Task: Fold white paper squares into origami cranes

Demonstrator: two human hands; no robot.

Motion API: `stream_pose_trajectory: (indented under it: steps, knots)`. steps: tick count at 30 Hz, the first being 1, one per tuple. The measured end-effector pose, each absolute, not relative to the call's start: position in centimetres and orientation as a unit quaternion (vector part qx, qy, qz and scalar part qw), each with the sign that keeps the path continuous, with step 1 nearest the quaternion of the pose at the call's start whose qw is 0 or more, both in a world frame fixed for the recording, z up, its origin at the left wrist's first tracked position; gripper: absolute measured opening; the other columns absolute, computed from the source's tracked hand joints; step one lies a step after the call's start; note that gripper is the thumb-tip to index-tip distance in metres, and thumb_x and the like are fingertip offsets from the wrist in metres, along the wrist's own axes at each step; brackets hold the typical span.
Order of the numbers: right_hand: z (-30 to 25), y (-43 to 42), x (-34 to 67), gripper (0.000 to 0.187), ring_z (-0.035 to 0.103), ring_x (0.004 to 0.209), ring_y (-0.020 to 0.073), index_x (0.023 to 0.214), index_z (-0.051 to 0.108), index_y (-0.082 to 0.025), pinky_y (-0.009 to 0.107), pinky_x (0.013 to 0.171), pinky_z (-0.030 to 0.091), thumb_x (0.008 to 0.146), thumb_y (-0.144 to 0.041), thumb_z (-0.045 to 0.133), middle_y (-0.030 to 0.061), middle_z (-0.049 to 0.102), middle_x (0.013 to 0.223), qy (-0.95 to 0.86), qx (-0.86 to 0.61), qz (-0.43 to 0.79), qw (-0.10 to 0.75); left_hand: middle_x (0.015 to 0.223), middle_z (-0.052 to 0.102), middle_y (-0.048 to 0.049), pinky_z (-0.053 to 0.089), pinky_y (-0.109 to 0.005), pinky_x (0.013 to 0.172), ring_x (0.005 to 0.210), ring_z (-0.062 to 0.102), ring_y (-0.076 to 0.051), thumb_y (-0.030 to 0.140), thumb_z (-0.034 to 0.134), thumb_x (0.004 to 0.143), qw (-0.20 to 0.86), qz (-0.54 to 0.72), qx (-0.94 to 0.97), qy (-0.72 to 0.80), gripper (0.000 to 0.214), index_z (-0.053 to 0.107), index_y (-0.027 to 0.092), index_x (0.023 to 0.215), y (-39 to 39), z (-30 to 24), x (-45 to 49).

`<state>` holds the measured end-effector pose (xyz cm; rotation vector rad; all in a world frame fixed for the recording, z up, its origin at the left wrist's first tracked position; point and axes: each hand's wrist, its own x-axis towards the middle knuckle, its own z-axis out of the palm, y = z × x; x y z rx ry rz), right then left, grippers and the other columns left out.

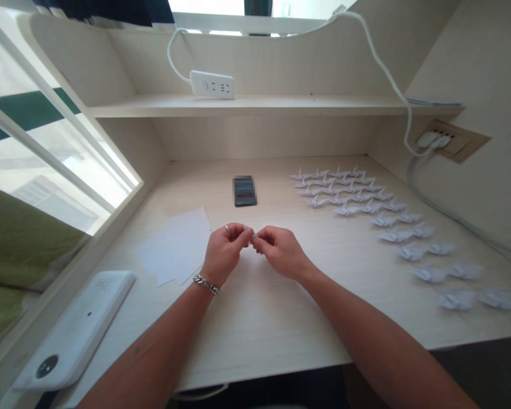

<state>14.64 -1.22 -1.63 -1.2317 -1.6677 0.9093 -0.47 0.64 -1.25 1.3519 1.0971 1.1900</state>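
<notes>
Both my hands meet over the middle of the desk, fingertips pinched on a small folded white paper that they mostly hide. My left hand, with a ring and a chain bracelet, is closed on the paper's left side. From the right, my right hand pinches the same paper between thumb and fingers. Loose white paper sheets lie spread beside my left hand. Rows of folded white paper cranes stand at the right of the desk, the nearer ones looking flatter.
Beyond my hands lies a dark, blurred rectangular object. A white oblong device sits at the left edge. On the shelf above is a power strip, and a white cable runs to the wall socket.
</notes>
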Motion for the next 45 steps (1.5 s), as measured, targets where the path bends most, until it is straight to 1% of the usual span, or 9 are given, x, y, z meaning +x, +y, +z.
stream_pose_trajectory:
  steps: [4, 10, 17, 25, 29, 32, 37, 41, 45]
  knots:
    - [-1.8, -1.1, 14.6, 0.018, 0.062, 0.071, 0.0154, 0.082, 0.066, -0.018, 0.027, 0.066, 0.047, 0.083, -0.035, 0.06, 0.0037, 0.069, 0.077, -0.661, -0.468, 0.391, 0.437, 0.061, 0.059, -0.0001, 0.045, -0.024, 0.059, 0.059, 0.054, -0.011, 0.038, 0.069, 0.074, 0.461, 0.479, 0.585, 0.465, 0.027, 0.061, 0.014, 0.065, 0.7, -0.9, -0.7]
    - [-1.8, -1.1, 14.9, 0.02, 0.062, 0.069, 0.0155, 0.077, 0.064, -0.018, 0.028, 0.066, 0.048, 0.084, -0.035, 0.059, 0.0042, 0.069, 0.075, -0.648, -0.471, 0.378, 0.463, 0.068, 0.062, -0.0012, 0.049, -0.026, 0.065, 0.065, 0.057, -0.012, 0.039, 0.071, 0.072, 0.533, 0.468, 0.551, 0.441, 0.026, 0.064, 0.014, 0.07, 0.4, -0.5, -0.4]
    - [-1.4, -1.3, 14.7, 0.017, 0.062, 0.07, 0.0156, 0.079, 0.067, -0.018, 0.027, 0.066, 0.049, 0.083, -0.034, 0.06, 0.0038, 0.069, 0.076, -0.663, -0.464, 0.364, 0.461, 0.065, 0.061, -0.0006, 0.047, -0.025, 0.063, 0.063, 0.055, -0.012, 0.033, 0.078, 0.064, 0.532, 0.5, 0.528, 0.434, 0.024, 0.064, 0.014, 0.067, 0.6, -0.8, -0.6]
    - [-1.2, -1.4, 14.7, 0.016, 0.062, 0.07, 0.0146, 0.077, 0.066, -0.018, 0.026, 0.065, 0.049, 0.083, -0.032, 0.061, 0.0031, 0.069, 0.076, -0.667, -0.453, 0.372, 0.46, 0.068, 0.06, 0.0015, 0.048, -0.025, 0.064, 0.063, 0.056, -0.01, 0.032, 0.077, 0.066, 0.604, 0.516, 0.451, 0.408, 0.024, 0.062, 0.015, 0.07, 0.4, -0.7, -0.5]
    - [-1.3, -1.3, 14.8, 0.018, 0.061, 0.068, 0.0144, 0.077, 0.066, -0.018, 0.026, 0.064, 0.049, 0.082, -0.035, 0.061, 0.0029, 0.068, 0.074, -0.658, -0.457, 0.367, 0.473, 0.077, 0.063, -0.0016, 0.049, -0.023, 0.062, 0.069, 0.058, -0.012, 0.033, 0.077, 0.067, 0.622, 0.502, 0.438, 0.412, 0.023, 0.066, 0.015, 0.075, 0.4, -0.6, -0.6]
    - [-1.5, -0.9, 15.0, 0.022, 0.061, 0.069, 0.0149, 0.079, 0.066, -0.017, 0.027, 0.063, 0.049, 0.08, -0.039, 0.064, 0.0031, 0.067, 0.074, -0.628, -0.444, 0.408, 0.491, 0.082, 0.065, -0.0038, 0.05, -0.024, 0.067, 0.074, 0.06, -0.013, 0.032, 0.077, 0.069, 0.648, 0.488, 0.444, 0.381, 0.023, 0.07, 0.015, 0.082, 0.4, -0.6, -0.5]
    - [-1.8, -0.4, 15.3, 0.025, 0.061, 0.067, 0.0135, 0.079, 0.065, -0.017, 0.026, 0.06, 0.051, 0.078, -0.043, 0.065, 0.0013, 0.065, 0.071, -0.574, -0.387, 0.529, 0.49, 0.08, 0.068, -0.005, 0.051, -0.029, 0.074, 0.074, 0.061, -0.014, 0.03, 0.077, 0.07, 0.7, 0.485, 0.408, 0.329, 0.026, 0.073, 0.014, 0.09, 0.3, -0.5, -0.4]
    - [-1.7, -0.4, 15.3, 0.025, 0.06, 0.065, 0.0125, 0.078, 0.065, -0.017, 0.025, 0.059, 0.052, 0.075, -0.042, 0.068, 0.0002, 0.064, 0.069, -0.555, -0.38, 0.561, 0.483, 0.077, 0.068, -0.0046, 0.05, -0.026, 0.068, 0.069, 0.06, -0.012, 0.028, 0.077, 0.071, 0.724, 0.469, 0.404, 0.305, 0.025, 0.072, 0.014, 0.091, 0.4, -0.6, -0.5]
    - [-1.4, -0.5, 15.2, 0.024, 0.061, 0.066, 0.0134, 0.081, 0.065, -0.017, 0.025, 0.058, 0.051, 0.073, -0.038, 0.07, 0.0015, 0.066, 0.072, -0.553, -0.387, 0.546, 0.496, 0.078, 0.068, -0.0035, 0.051, -0.025, 0.069, 0.071, 0.061, -0.012, 0.025, 0.078, 0.07, 0.714, 0.483, 0.391, 0.321, 0.022, 0.071, 0.015, 0.089, 0.6, -0.9, -0.6]
